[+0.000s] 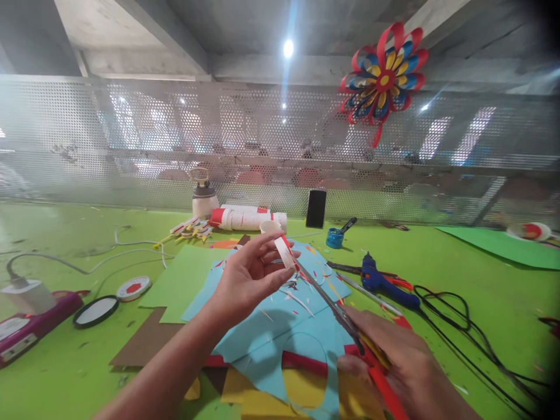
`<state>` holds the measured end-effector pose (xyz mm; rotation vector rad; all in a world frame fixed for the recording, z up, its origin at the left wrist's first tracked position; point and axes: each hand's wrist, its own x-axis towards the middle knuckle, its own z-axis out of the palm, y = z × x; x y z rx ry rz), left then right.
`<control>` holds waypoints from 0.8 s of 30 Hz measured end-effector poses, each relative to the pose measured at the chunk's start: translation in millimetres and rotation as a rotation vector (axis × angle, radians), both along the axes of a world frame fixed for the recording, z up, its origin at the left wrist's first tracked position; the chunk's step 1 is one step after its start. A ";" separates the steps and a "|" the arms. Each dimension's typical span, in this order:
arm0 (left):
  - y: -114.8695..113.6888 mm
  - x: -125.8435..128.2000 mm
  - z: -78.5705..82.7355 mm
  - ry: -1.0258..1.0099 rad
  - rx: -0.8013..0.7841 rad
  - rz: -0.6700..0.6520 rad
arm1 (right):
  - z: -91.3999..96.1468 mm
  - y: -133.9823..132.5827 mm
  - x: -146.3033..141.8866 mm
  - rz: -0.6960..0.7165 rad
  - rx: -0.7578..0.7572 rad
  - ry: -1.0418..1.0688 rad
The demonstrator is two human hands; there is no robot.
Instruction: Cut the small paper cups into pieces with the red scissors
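Note:
Between the thumb and fingers of my left hand (pixel 247 277) is a small curved piece of white and red paper (pixel 285 254). My right hand (pixel 394 344) grips a pair of scissors (pixel 339 315) by its red handles. The blades point up and left, and their tips reach the right edge of the paper piece. Whether the blades touch it or cut into it I cannot tell. Below both hands lie light blue paper sheets (pixel 254 344) strewn with small red, white and yellow scraps.
A blue glue gun (pixel 380 286) with a looped black cord lies at right. Behind are a blue jar (pixel 335 238), a black phone-like slab (pixel 315 209), stacked paper cups (pixel 245 219) and a spray bottle (pixel 205 198). A purple power strip (pixel 44 321) sits at left; a paper flower (pixel 385 79) hangs above.

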<state>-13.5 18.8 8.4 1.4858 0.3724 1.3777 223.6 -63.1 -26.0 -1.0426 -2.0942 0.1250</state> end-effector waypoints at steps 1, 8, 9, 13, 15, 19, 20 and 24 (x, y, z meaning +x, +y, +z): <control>-0.1 0.1 -0.2 0.001 -0.002 0.004 | -0.6 -0.4 0.3 -0.007 0.005 -0.006; -0.3 1.6 -2.7 -0.021 -0.044 0.016 | -3.6 -0.3 0.5 0.000 0.000 -0.012; -0.2 1.9 -3.1 -0.029 -0.046 0.014 | -3.5 -0.3 0.4 0.002 -0.002 -0.019; -0.2 2.5 -3.6 -0.032 -0.047 0.014 | -2.6 -1.7 0.0 0.025 0.011 -0.025; -0.8 2.4 -3.5 -0.025 -0.048 0.017 | -2.6 -2.1 -0.3 0.021 0.006 -0.016; -0.8 2.2 -4.1 -0.029 -0.032 0.022 | -4.5 -0.7 0.6 -0.031 0.009 -0.051; -0.5 2.2 -4.7 -0.034 -0.028 0.020 | -4.9 -0.4 1.1 -0.060 0.023 -0.069; 1.0 2.4 -6.7 -0.042 -0.034 0.005 | -1.2 -1.0 2.0 -0.100 0.048 -0.105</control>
